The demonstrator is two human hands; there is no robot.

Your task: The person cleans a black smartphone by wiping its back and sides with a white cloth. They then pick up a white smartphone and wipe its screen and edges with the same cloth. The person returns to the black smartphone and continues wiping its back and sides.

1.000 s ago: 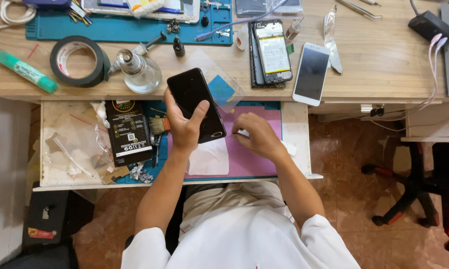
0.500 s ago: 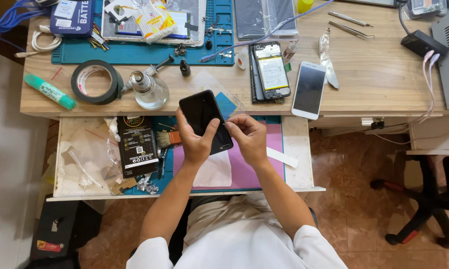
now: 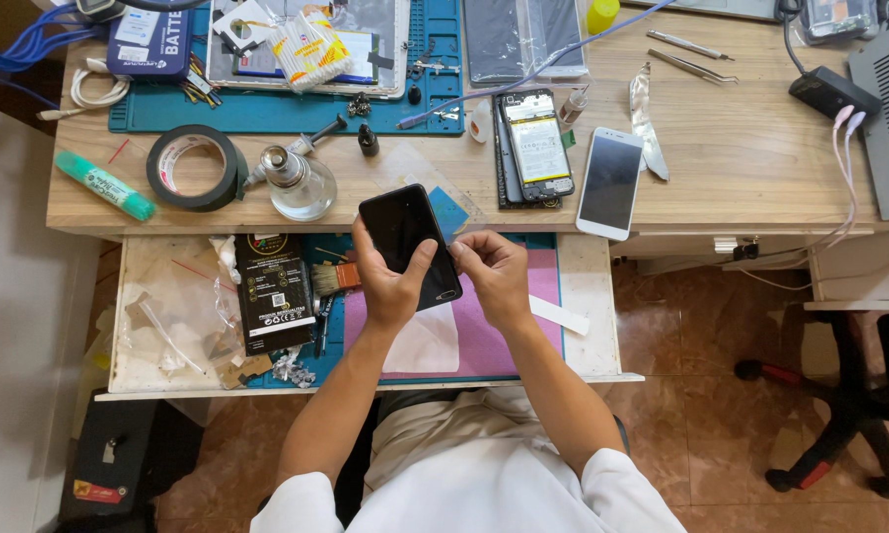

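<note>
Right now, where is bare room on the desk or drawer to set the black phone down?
Bare wood lies right of the white-framed phone, below the metal tweezers, up to the grey box. The pink mat in the drawer is partly free under the hands. The blue mat and the drawer's left side are crowded.

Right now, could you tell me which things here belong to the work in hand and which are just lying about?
In hand:
- black phone, gripped by the left hand
- right hand, fingers at the phone's edge
- pink mat beneath, in the open drawer

Lying about:
- black tape roll
- green marker
- glass bottle
- white phone
- tweezers
- opened phone
</note>
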